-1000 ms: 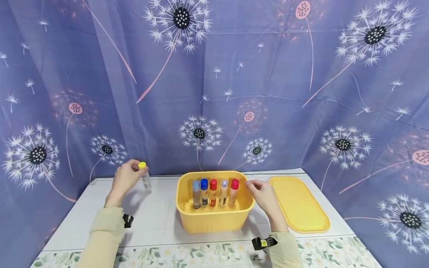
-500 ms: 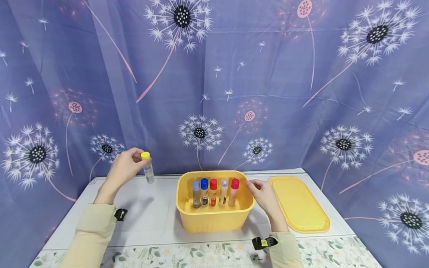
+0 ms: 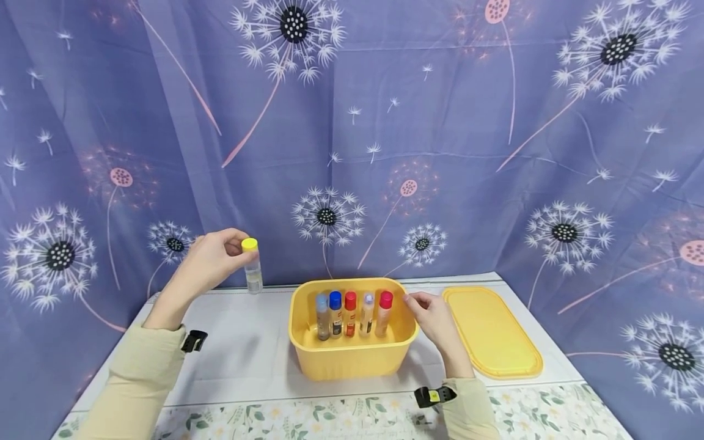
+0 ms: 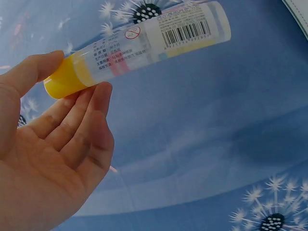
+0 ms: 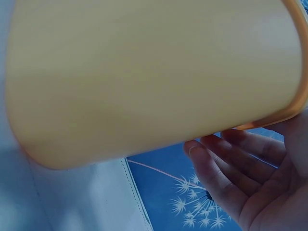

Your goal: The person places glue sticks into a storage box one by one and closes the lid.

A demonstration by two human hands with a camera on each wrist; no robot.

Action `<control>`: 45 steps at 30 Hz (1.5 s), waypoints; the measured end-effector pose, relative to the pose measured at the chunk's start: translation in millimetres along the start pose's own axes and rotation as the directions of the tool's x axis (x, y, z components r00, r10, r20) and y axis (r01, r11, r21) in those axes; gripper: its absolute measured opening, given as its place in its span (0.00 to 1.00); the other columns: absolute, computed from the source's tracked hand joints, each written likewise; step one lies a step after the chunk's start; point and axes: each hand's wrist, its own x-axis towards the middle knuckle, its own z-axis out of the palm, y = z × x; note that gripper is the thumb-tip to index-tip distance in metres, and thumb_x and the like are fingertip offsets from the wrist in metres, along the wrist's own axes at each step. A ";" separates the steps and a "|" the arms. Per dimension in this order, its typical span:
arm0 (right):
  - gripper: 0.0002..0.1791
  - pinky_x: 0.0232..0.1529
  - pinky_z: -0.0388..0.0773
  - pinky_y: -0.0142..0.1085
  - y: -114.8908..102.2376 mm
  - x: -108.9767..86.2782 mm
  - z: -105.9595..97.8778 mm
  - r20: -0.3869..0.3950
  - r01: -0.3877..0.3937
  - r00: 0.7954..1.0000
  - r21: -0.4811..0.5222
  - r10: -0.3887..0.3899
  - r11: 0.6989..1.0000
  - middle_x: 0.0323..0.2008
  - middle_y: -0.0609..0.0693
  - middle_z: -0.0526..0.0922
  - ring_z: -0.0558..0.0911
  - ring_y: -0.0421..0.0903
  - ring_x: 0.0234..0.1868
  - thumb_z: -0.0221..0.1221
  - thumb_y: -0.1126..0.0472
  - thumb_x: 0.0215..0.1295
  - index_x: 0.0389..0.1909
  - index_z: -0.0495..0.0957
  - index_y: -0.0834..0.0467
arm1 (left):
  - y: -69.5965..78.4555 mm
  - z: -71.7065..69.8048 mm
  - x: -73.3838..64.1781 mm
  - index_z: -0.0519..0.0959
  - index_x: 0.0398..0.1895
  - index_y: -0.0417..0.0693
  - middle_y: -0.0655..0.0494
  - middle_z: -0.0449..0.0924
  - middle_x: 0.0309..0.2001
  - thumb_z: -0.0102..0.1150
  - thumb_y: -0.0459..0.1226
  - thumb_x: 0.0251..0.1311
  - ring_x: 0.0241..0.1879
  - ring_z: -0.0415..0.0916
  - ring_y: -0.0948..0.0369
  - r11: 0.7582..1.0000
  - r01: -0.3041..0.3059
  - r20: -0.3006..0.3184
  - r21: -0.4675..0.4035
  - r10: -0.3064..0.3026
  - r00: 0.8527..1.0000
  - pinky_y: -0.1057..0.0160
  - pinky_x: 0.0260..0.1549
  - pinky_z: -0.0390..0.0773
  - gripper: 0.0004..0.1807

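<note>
My left hand [image 3: 211, 260] pinches the yellow cap of a clear glue stick [image 3: 253, 273] between thumb and fingers. It is raised over the left of the table, upright in the head view. In the left wrist view, the clear body of the glue stick [image 4: 154, 41] shows a printed label and barcode. My right hand [image 3: 434, 315] grips the right rim of a yellow plastic box [image 3: 352, 363]. From the right wrist, its fingers [image 5: 226, 192] show along the outside of the box wall [image 5: 144, 72]. Part of the thumb is hidden.
Inside the box several similar tubes stand in a row, among them a blue-capped tube [image 3: 335, 315] and a red-capped tube [image 3: 350, 315]. A yellow lid [image 3: 492, 330] lies flat right of the box. Behind the white table surface [image 3: 242, 360] hangs a purple dandelion-print curtain [image 3: 363, 91].
The left hand has lifted the glue stick from close to the table and moved it slightly right. The right hand and box have stayed in place.
</note>
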 end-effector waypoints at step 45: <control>0.12 0.39 0.77 0.38 -0.1 0.1 -0.2 0.009 -0.019 1.000 0.031 0.019 0.999 0.34 0.53 0.86 0.81 0.45 0.35 0.61 0.56 0.68 0.40 0.86 0.62 | 25.0 96.3 15.9 0.81 0.35 0.47 0.60 0.80 0.28 0.67 0.36 0.52 0.26 0.75 0.63 0.989 -0.143 0.309 -0.024 0.144 0.940 0.62 0.29 0.76 0.07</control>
